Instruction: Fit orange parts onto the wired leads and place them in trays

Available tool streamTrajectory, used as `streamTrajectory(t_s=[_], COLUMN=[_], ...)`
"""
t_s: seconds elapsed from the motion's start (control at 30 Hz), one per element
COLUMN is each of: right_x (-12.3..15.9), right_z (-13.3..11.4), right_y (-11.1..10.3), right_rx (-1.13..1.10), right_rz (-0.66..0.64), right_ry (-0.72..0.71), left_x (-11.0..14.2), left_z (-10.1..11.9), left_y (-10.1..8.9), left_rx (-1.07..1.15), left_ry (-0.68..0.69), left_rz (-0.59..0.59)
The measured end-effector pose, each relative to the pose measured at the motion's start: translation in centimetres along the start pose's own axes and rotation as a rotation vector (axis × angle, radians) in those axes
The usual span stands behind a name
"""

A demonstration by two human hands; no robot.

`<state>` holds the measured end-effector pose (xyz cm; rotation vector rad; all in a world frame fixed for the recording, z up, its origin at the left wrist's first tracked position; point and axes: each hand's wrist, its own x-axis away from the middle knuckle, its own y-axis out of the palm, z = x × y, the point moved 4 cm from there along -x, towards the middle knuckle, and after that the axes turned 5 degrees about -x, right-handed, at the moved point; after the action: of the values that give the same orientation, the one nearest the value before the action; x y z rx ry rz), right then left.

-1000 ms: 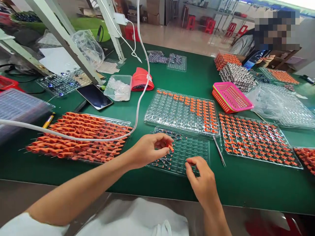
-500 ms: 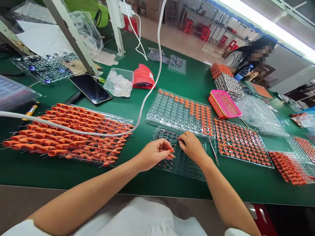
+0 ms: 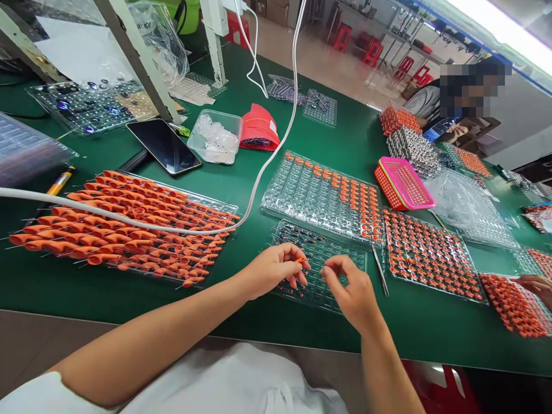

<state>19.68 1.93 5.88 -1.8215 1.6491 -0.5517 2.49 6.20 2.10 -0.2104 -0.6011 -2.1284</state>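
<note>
My left hand (image 3: 276, 270) is closed in a pinch around a small orange part (image 3: 301, 260), held above a clear tray. Facing it, my right hand (image 3: 354, 290) has its thumb and forefinger together; whatever sits between them is too small to make out. Beneath both hands lies the clear compartment tray (image 3: 340, 261), with dark thin-leaded pieces (image 3: 293, 233) over its left part. Just behind is a larger clear tray (image 3: 284, 192), partly filled with orange pieces (image 3: 366, 213). Metal tweezers (image 3: 380, 273) lie right of my right hand.
Stacked orange pieces with pins (image 3: 142, 224) stand at left, crossed by a white cable (image 3: 172, 228). A filled orange-and-black tray (image 3: 435, 256) and a pink basket (image 3: 407, 183) are at right. A phone (image 3: 166, 146) lies behind. Another person's hand (image 3: 539, 287) reaches in from the right edge.
My right hand has drawn back from the tray toward me and to the right, away from the dark pieces. My left hand keeps its pinch. Another person's hand has appeared at the right edge.
</note>
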Motion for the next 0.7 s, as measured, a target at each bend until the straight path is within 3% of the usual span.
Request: streamTrajectory(t_s=[0.1,0.27,0.5,0.7], right_x=[2.5,4.5,4.6,4.6], right_z=[-0.7,-0.6,-0.1,-0.1], right_y=[0.9,3.1,4.3,4.2], right_rx=[-0.133,-0.263,-0.255,-0.155], right_rz=[0.123,0.268,0.316,0.317], right_ry=[0.030,-0.067,-0.231,-0.277], left_x=[0.0,0.1,0.9,0.7], left_z=[-0.4,-0.8,0.9,0.1], left_y=[-0.1,-0.2,0.2,0.4], left_rx=[0.016,0.007,-0.575,-0.601], left_ry=[-0.005,-0.052,0.014,0.006], left_rz=[-0.028,-0.131,-0.115,-0.094])
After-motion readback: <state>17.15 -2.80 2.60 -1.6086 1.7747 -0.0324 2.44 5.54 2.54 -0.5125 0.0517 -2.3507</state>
